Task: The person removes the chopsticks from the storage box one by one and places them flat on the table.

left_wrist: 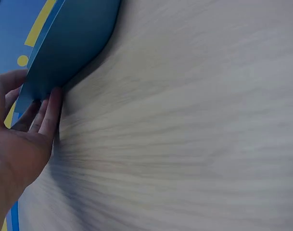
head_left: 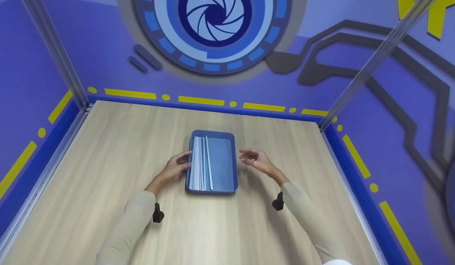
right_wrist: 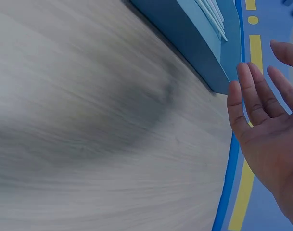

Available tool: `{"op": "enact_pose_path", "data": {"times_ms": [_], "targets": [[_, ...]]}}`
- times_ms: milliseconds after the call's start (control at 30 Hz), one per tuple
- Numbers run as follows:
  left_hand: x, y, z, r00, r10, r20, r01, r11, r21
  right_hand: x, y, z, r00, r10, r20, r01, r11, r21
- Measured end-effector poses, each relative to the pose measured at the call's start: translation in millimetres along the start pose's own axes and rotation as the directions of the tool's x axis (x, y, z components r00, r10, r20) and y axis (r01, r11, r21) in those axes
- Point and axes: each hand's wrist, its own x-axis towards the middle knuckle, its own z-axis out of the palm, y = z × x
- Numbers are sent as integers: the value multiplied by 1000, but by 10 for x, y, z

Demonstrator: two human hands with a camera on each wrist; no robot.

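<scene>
A blue rectangular tray (head_left: 224, 165) sits on the wooden table, with several thin pale sticks (head_left: 200, 162) lying lengthwise along its left half. My left hand (head_left: 173, 167) grips the tray's left side; in the left wrist view that hand (left_wrist: 23, 139) has its thumb at the upper edge of the tray wall (left_wrist: 69, 43) and its fingertips at the lower edge. My right hand (head_left: 258, 161) is held just off the tray's right side, touching nothing. The right wrist view shows this hand (right_wrist: 269, 115) with fingers spread and relaxed, near the tray's corner (right_wrist: 204, 53).
The pale wooden table (head_left: 139, 125) extends around the tray on all sides. Blue-purple panels (head_left: 102, 70) with yellow marks stand at the back, left and right, with metal posts (head_left: 374, 62) at the corners. Dark devices (head_left: 158, 213) are strapped at both wrists.
</scene>
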Motion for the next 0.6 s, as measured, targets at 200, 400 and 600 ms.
{"op": "enact_pose_path", "data": {"times_ms": [200,400,600], "targets": [[-5,-77,-17,999,-11,52,17,995,-102,-23,-5,48,1000,28,-6,-28,999,15],[-9,-132,-36,998,23,54,-17,994,-105,-53,-23,42,998,56,6,-56,998,32],[-50,-142,-87,999,25,45,-22,996,-82,-85,0,17,998,60,11,-60,997,37]]}}
